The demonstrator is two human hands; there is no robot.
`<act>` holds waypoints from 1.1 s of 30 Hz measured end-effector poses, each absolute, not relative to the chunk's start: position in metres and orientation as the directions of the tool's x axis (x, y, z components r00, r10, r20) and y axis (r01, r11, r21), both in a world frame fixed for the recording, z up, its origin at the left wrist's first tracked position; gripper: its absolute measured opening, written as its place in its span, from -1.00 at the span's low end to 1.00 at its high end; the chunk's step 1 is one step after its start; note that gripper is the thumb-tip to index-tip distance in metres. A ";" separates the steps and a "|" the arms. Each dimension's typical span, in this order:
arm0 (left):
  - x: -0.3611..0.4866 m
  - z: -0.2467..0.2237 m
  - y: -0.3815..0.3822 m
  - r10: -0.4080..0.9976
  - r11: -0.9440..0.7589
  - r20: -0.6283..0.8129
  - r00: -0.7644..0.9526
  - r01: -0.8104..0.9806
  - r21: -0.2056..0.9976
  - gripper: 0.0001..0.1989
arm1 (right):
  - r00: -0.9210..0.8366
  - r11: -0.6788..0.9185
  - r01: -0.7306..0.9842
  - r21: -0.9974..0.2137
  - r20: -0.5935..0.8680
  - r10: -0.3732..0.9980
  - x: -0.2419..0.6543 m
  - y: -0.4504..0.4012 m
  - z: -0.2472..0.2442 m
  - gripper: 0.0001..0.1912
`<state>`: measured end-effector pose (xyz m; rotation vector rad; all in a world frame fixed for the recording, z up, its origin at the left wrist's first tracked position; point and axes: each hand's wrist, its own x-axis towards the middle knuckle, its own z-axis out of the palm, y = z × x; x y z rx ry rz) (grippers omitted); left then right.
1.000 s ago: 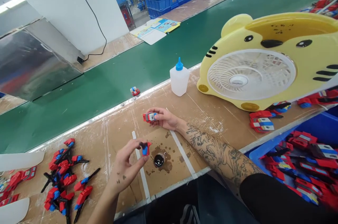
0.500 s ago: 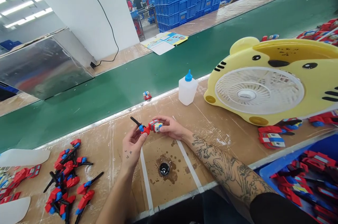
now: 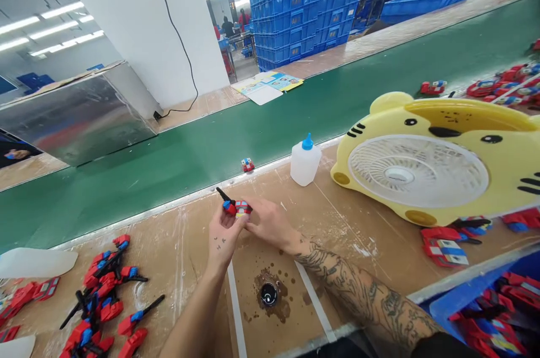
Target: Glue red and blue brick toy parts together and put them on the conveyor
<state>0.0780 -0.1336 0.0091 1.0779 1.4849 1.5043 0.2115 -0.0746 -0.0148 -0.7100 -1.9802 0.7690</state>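
Observation:
Over the brown work surface, my left hand (image 3: 225,234) is closed around a small red and blue toy part (image 3: 229,207) with a black rod pointing up and left. My right hand (image 3: 270,223) pinches a red, white and yellow toy block (image 3: 242,208), which is pressed up against the left hand's part. Fingers hide where the two pieces meet. Below the hands, a small round cup of dark liquid (image 3: 269,294) stands among wet spots between two white tape strips. A similar small block (image 3: 247,164) sits on the green belt's near edge.
A white bottle with a blue nozzle (image 3: 306,161) stands beyond my right hand, beside a yellow fan (image 3: 413,161). Red and black toy parts (image 3: 105,285) lie piled at left. At lower right is a blue bin (image 3: 447,304) of toys. A green belt (image 3: 202,150) runs behind.
The block in my right hand has turned and come close against the part in my left hand. My right hand has rolled over, showing its back. The view has tilted up slightly.

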 end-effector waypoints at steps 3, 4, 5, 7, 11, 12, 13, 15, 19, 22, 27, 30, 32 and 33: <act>0.076 0.006 -0.102 0.859 -0.120 0.200 -0.472 0.195 0.973 -0.60 | -0.456 0.761 0.280 -0.586 0.616 0.642 0.181 -0.064 -0.004 -0.55; 0.070 0.005 -0.089 0.836 -0.106 0.228 -0.500 0.260 0.960 -0.61 | -0.451 0.771 0.292 -0.566 0.630 0.633 0.172 -0.057 -0.003 -0.54; 0.062 0.003 -0.076 0.822 -0.078 0.243 -0.514 0.321 0.944 -0.61 | -0.452 0.773 0.290 -0.565 0.630 0.631 0.165 -0.047 -0.003 -0.51; 0.040 0.002 -0.050 0.825 -0.006 0.242 -0.511 0.420 0.907 -0.57 | -0.460 0.753 0.273 -0.599 0.606 0.649 0.158 -0.020 -0.006 -0.41; -0.018 0.006 0.000 0.864 0.157 0.176 -0.471 0.586 0.795 -0.37 | -0.350 0.644 0.363 -0.673 0.542 0.764 0.171 0.050 -0.018 -0.26; -0.031 0.007 0.011 0.876 0.192 0.159 -0.455 0.632 0.751 -0.34 | -0.299 0.584 0.410 -0.700 0.502 0.812 0.177 0.067 -0.021 -0.26; -0.043 0.009 0.022 0.889 0.221 0.140 -0.437 0.675 0.703 -0.32 | -0.269 0.524 0.442 -0.729 0.449 0.852 0.182 0.081 -0.024 -0.26; -0.062 0.013 0.042 0.914 0.263 0.091 -0.396 0.748 0.610 -0.33 | -0.267 0.432 0.466 -0.772 0.343 0.901 0.189 0.102 -0.029 -0.31; -0.080 0.016 0.075 0.942 0.315 -0.038 -0.334 0.838 0.445 -0.32 | -0.290 0.393 0.421 -0.818 0.290 0.912 0.188 0.106 -0.034 -0.63; -0.083 0.013 0.094 0.930 0.367 -0.134 -0.341 0.870 0.330 -0.41 | -0.307 0.380 0.294 -0.877 0.290 0.907 0.187 0.085 -0.029 -0.63; -0.078 0.008 0.115 0.878 0.425 -0.338 -0.339 0.876 0.226 -0.70 | -0.465 0.108 -0.397 -0.911 0.301 0.832 0.206 0.030 0.006 -0.55; -0.070 0.012 0.114 0.880 0.410 -0.350 -0.320 0.886 0.219 -0.66 | -0.514 0.049 -0.505 -0.862 0.346 0.785 0.220 0.001 0.025 -0.54; -0.063 0.015 0.105 0.904 0.382 -0.295 -0.308 0.893 0.240 -0.47 | -0.509 0.015 -0.515 -0.857 0.320 0.799 0.225 -0.012 0.025 -0.52; -0.060 0.016 0.098 0.919 0.362 -0.259 -0.297 0.896 0.258 -0.32 | -0.495 -0.014 -0.518 -0.856 0.287 0.820 0.226 -0.017 0.019 -0.51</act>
